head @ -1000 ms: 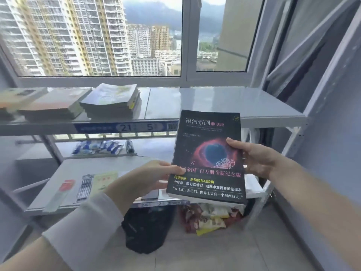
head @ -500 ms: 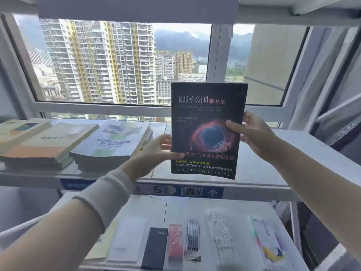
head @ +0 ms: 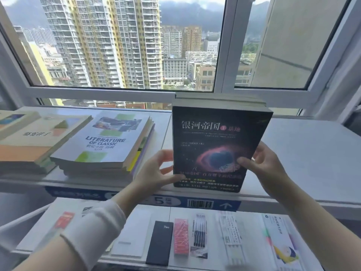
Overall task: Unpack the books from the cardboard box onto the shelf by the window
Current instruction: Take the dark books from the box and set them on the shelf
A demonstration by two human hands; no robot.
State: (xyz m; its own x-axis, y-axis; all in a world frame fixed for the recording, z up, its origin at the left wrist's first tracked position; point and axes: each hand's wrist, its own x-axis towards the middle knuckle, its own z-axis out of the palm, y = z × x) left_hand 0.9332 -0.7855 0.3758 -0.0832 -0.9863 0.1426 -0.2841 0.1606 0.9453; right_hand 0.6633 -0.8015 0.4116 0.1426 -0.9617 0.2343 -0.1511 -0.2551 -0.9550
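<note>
So I'm holding the black book (head: 218,147) with both hands right over the front part of the shelf (head: 304,151), just right of the stack topped by the Literature of Classic book (head: 109,141). The cover is facing me, its long axis running from the shelf's front lip back toward the window (head: 125,45), far end tipped up. It looks like more than one volume in the grip, since I'm seeing extra page edges behind the top, though I can't tell how many.

My left hand (head: 156,173) is pinching the lower left edge, thumb on the cover and fingers curled behind. My right hand (head: 263,165) is clamping the lower right edge the same way. Both are about equally close.

The bottom edge is sitting at or just above the shelf, can't tell which. I'm figuring the next bit is laying it flat, and there's bare shelf to the right for that.
</note>
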